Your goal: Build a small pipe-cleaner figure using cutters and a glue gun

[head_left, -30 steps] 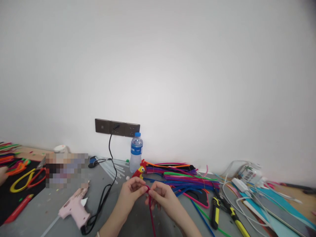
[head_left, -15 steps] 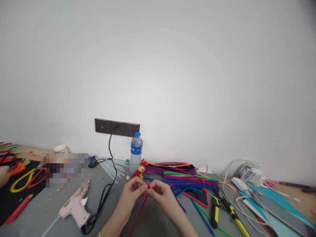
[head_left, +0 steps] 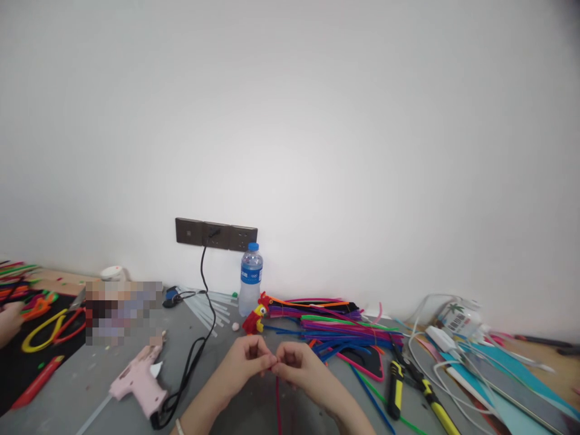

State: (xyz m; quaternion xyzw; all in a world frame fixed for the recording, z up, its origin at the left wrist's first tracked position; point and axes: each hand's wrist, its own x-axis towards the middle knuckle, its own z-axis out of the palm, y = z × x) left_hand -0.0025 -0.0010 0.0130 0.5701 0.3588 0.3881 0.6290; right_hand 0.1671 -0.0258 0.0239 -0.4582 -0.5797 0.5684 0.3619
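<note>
My left hand (head_left: 251, 361) and my right hand (head_left: 295, 364) meet fingertip to fingertip over the grey table, both closed in a pinch. Between them they grip a dark pink pipe cleaner (head_left: 278, 403), whose free length hangs down toward the table's near side. The pinched end is mostly hidden by my fingers. Just beyond my hands stands a small red and yellow rooster figure (head_left: 254, 319) with a white eye. A pale pompom (head_left: 235, 327) lies to its left.
A water bottle (head_left: 251, 284) stands by the wall. Bundled pipe cleaners (head_left: 335, 326) and yellow-black pliers (head_left: 395, 386) lie right. At left are a pink glue gun (head_left: 140, 380) with its black cord (head_left: 185, 368), scissors (head_left: 49, 332), and another person's hand (head_left: 9, 323).
My hands have come down slightly and toward me, uncovering the rooster's body. The pipe cleaner's tail has swung from slanting left to hanging nearly straight.
</note>
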